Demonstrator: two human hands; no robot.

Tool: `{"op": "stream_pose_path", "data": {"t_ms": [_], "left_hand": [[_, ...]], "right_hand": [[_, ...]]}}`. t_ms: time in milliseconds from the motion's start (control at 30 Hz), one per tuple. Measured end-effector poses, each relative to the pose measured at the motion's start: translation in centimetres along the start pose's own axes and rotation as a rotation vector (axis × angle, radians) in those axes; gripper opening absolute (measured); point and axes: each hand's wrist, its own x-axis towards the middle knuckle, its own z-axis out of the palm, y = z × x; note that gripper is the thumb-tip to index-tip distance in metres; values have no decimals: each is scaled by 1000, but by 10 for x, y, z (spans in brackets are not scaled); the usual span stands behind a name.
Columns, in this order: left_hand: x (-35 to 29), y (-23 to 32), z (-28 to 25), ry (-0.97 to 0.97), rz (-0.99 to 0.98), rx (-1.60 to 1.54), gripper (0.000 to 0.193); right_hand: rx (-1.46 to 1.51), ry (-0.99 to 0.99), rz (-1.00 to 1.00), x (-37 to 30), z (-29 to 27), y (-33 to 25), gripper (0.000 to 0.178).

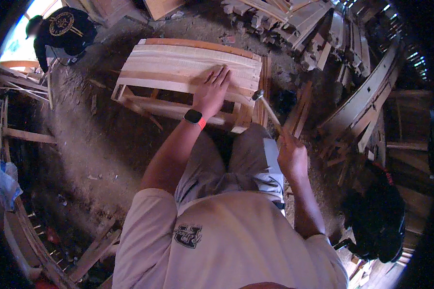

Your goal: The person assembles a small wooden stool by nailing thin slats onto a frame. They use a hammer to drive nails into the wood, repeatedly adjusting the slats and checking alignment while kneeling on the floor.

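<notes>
Before my knees stands a low wooden frame with several pale boards (178, 61) laid side by side across its top. The near part of its top has no boards, and the rails below show there. My left hand (214, 89) lies flat on the boards, right of their middle, fingers stretched toward the far side. A smartwatch (193, 116) with an orange band is on that wrist. In my right hand (292, 153) is a hammer (271, 110), gripped by its wooden handle. Its metal head is close to the frame's near right corner; whether they touch I cannot tell.
Stacked lumber (294, 24) fills the far right. A long curved board (359, 101) leans at the right, above a black bag-like bundle (378, 216). Another person (65, 36) in dark clothes is at the far left. Wood pieces (31, 136) and a plastic bag (8, 183) lie left.
</notes>
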Motion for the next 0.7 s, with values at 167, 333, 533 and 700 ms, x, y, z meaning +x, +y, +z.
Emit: {"op": "stream_pose_path", "data": {"t_ms": [167,333,533,700], "left_hand": [[-1,3,-6,23,-41,-117,62],[2,1,0,13,-17,-14,62],[-2,1,-4,-22,-45,-85,64],[1,4,-6,-53,-27,-56,64]], "right_hand": [[241,410,-28,0,-37,-30,37],[-36,-152,71,7,0,-8,34],[268,374,62,-2,-30,-22,38],[52,-78,98,-5,9,4,34]]}}
